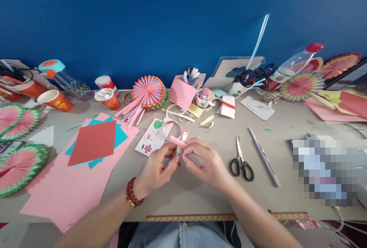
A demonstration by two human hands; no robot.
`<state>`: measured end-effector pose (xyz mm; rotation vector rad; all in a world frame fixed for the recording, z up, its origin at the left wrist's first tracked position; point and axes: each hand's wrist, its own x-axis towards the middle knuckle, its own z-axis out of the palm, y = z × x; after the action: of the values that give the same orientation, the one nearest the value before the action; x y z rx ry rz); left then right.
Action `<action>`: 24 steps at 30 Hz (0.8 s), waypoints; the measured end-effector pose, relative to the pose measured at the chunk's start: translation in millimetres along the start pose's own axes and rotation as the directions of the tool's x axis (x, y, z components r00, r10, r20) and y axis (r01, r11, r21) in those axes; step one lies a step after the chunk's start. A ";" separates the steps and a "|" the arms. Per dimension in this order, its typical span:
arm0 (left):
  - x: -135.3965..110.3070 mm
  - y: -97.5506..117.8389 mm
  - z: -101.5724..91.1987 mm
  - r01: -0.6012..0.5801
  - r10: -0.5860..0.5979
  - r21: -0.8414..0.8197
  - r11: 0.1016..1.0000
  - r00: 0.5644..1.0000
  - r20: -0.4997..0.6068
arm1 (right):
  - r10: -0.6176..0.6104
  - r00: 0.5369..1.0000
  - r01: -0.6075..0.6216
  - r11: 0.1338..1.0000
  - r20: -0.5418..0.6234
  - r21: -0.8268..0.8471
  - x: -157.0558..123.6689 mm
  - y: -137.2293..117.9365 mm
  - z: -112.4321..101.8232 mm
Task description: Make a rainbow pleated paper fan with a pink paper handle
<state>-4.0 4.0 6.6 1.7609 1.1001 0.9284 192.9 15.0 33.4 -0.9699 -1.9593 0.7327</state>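
My left hand and my right hand meet above the middle of the table, both pinched on a small folded pink paper piece. Its upper end sticks up between the fingertips, with a striped coloured part below. A red bead bracelet sits on my left wrist. Just behind the hands lie a tape ring and a white card with a red knot print.
Scissors and a grey craft knife lie to the right. Pink, red and teal paper sheets cover the left. Pleated paper fans, red cups, bottles and a pen pot line the back.
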 end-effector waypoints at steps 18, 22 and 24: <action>-0.1 -2.0 -0.5 -0.029 0.033 -0.085 0.996 0.998 0.050 | -0.097 0.995 0.093 0.989 -0.029 -0.113 -3.7 8.9 3.8; 1.6 -0.1 -0.5 -0.015 0.018 -0.071 0.997 0.999 0.041 | -0.114 0.993 0.109 0.978 -0.022 -0.180 -3.6 9.2 3.1; 2.4 0.9 -0.4 -0.012 0.014 -0.064 0.998 0.999 0.029 | -0.135 0.991 0.131 0.967 -0.005 -0.220 -3.6 10.3 2.4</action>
<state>-3.3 6.1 7.9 1.7264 1.0309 0.9322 196.0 17.2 22.9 -0.9591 -2.0971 0.4358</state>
